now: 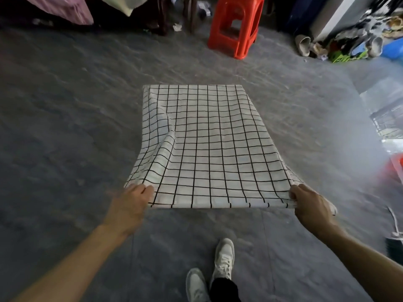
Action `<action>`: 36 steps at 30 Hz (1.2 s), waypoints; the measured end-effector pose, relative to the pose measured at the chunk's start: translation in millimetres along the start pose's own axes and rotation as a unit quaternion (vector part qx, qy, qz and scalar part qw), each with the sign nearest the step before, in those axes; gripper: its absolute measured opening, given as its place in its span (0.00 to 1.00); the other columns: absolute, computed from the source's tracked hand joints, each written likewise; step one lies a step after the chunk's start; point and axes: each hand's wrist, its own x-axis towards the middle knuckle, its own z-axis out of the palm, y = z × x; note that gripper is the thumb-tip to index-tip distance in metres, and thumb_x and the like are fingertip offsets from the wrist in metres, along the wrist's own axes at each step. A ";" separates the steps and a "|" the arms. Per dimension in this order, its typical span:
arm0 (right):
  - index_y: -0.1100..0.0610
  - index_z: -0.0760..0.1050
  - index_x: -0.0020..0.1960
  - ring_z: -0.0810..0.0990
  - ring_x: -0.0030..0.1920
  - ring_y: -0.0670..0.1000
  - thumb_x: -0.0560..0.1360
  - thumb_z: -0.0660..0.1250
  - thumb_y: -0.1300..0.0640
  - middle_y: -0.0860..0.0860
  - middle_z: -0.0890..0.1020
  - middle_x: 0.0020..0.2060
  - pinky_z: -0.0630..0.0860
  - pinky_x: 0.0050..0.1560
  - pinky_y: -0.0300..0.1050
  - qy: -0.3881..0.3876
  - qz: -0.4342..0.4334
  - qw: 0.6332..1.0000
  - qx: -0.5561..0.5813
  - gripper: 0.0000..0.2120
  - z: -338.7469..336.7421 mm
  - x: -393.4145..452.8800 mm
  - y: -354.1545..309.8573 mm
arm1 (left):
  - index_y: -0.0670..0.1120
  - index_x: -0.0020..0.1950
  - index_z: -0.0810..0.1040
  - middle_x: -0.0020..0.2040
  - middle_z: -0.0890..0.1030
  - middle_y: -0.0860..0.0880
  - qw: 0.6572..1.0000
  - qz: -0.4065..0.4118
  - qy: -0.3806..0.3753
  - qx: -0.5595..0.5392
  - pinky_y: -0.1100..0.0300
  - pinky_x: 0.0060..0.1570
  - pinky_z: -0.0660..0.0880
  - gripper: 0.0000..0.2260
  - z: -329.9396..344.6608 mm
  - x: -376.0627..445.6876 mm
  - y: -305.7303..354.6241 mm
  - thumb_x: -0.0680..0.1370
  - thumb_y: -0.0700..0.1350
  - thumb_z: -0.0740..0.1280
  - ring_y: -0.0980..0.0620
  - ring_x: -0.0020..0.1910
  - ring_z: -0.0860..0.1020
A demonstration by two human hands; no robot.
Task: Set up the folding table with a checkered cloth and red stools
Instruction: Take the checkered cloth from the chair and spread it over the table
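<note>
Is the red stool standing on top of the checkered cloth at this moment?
No, the red stool stands on the grey floor beyond the far edge of the checkered cloth, apart from it.

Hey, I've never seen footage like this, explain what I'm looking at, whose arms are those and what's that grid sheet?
There is no machine here. The single picture comes from a camera worn on a person's head, looking forward and down, so the arms are the wearer's own. The left hand and the right hand each hold a near corner of a white checkered cloth, spread out in front of them, with a fold rising on its left side. Whatever lies under the cloth is hidden. Below are the person's white sneakers on a grey floor. Farther off stands a red plastic stool.
</note>
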 end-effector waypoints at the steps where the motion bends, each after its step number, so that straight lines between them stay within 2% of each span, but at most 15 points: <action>1: 0.55 0.68 0.39 0.67 0.29 0.51 0.63 0.63 0.74 0.49 0.71 0.34 0.49 0.28 0.41 0.007 0.002 1.000 0.016 0.16 11.3 -2.7 0.1 | 0.45 0.39 0.74 0.34 0.75 0.50 1.000 0.007 0.003 0.011 0.58 0.23 0.68 0.20 8.9 -6.3 -1.2 0.52 0.27 0.67 0.45 0.34 0.76; 3: 0.54 0.67 0.38 0.63 0.29 0.46 0.63 0.63 0.75 0.48 0.71 0.34 0.49 0.28 0.40 0.002 0.004 0.999 0.044 0.17 32.5 -8.5 0.6 | 0.43 0.40 0.75 0.34 0.75 0.49 1.000 0.014 -0.002 0.018 0.58 0.22 0.69 0.21 24.8 -20.0 -0.8 0.51 0.26 0.64 0.44 0.33 0.75; 6: 0.53 0.66 0.38 0.63 0.29 0.47 0.61 0.65 0.75 0.47 0.70 0.33 0.50 0.28 0.40 0.000 -0.005 0.999 0.048 0.19 66.2 -15.1 6.0 | 0.44 0.40 0.75 0.34 0.74 0.49 0.999 0.009 -0.040 0.018 0.59 0.21 0.66 0.25 49.6 -40.5 -0.7 0.48 0.24 0.68 0.45 0.33 0.74; 9: 0.51 0.65 0.38 0.68 0.32 0.54 0.58 0.67 0.75 0.46 0.70 0.34 0.61 0.28 0.44 -0.010 -0.024 0.999 0.034 0.22 105.9 -21.0 11.9 | 0.45 0.40 0.76 0.34 0.74 0.50 0.997 0.005 -0.072 0.021 0.62 0.22 0.61 0.27 71.3 -52.7 0.2 0.45 0.26 0.73 0.47 0.31 0.73; 13: 0.52 0.68 0.41 0.70 0.36 0.54 0.58 0.67 0.74 0.47 0.70 0.36 0.62 0.30 0.43 -0.014 -0.018 0.999 0.036 0.21 152.5 -23.8 19.2 | 0.46 0.39 0.74 0.33 0.73 0.51 0.996 -0.032 -0.085 -0.015 0.63 0.24 0.56 0.21 122.6 -63.0 7.1 0.52 0.27 0.70 0.47 0.31 0.72; 15: 0.51 0.71 0.47 0.74 0.41 0.54 0.63 0.72 0.68 0.47 0.73 0.40 0.67 0.34 0.44 -0.063 -0.019 0.998 0.013 0.19 174.4 -27.8 20.4 | 0.50 0.39 0.68 0.34 0.72 0.54 0.984 -0.103 -0.134 -0.051 0.58 0.26 0.64 0.19 150.1 -68.2 13.4 0.61 0.32 0.71 0.49 0.34 0.72; 16: 0.50 0.73 0.52 0.76 0.47 0.53 0.65 0.75 0.62 0.47 0.76 0.45 0.71 0.38 0.46 -0.108 -0.022 0.994 -0.009 0.20 181.4 -30.1 18.6 | 0.52 0.40 0.66 0.36 0.72 0.55 0.974 -0.135 -0.170 -0.061 0.56 0.31 0.70 0.16 158.7 -69.4 19.5 0.66 0.37 0.72 0.51 0.37 0.73; 18: 0.48 0.72 0.62 0.75 0.55 0.50 0.68 0.76 0.48 0.47 0.77 0.55 0.75 0.49 0.45 -0.197 -0.022 0.980 -0.027 0.25 184.8 -35.1 12.4 | 0.53 0.41 0.66 0.40 0.73 0.55 0.959 -0.146 -0.223 -0.099 0.56 0.40 0.72 0.14 161.6 -69.5 38.5 0.70 0.47 0.72 0.52 0.41 0.73; 20: 0.50 0.72 0.65 0.76 0.57 0.51 0.71 0.73 0.44 0.49 0.77 0.57 0.75 0.52 0.45 -0.189 -0.014 0.982 0.012 0.26 179.7 -36.1 3.4 | 0.53 0.42 0.66 0.41 0.73 0.55 0.961 -0.144 -0.205 -0.121 0.56 0.41 0.72 0.13 157.9 -64.6 55.6 0.71 0.50 0.72 0.53 0.43 0.73; 26: 0.51 0.72 0.67 0.76 0.59 0.53 0.73 0.71 0.48 0.50 0.77 0.59 0.73 0.55 0.47 -0.100 -0.032 0.993 0.063 0.23 139.0 -6.8 -29.0 | 0.54 0.42 0.67 0.41 0.73 0.56 0.967 -0.161 -0.133 -0.149 0.58 0.40 0.72 0.11 129.7 -26.6 70.6 0.73 0.51 0.70 0.54 0.44 0.71; 32: 0.51 0.70 0.69 0.74 0.62 0.53 0.74 0.71 0.53 0.50 0.74 0.62 0.70 0.52 0.42 -0.060 -0.037 0.994 0.086 0.24 126.6 22.9 -48.7 | 0.53 0.46 0.71 0.45 0.73 0.56 0.966 -0.181 -0.102 -0.155 0.57 0.45 0.74 0.08 121.5 7.1 76.0 0.74 0.51 0.69 0.54 0.48 0.71; 36: 0.51 0.69 0.70 0.69 0.67 0.54 0.72 0.72 0.53 0.51 0.71 0.66 0.70 0.65 0.49 -0.065 -0.065 0.993 0.079 0.28 139.4 41.6 -50.4 | 0.53 0.56 0.71 0.54 0.72 0.56 0.962 -0.187 -0.102 -0.173 0.60 0.50 0.73 0.12 132.6 27.2 85.8 0.75 0.53 0.69 0.55 0.56 0.70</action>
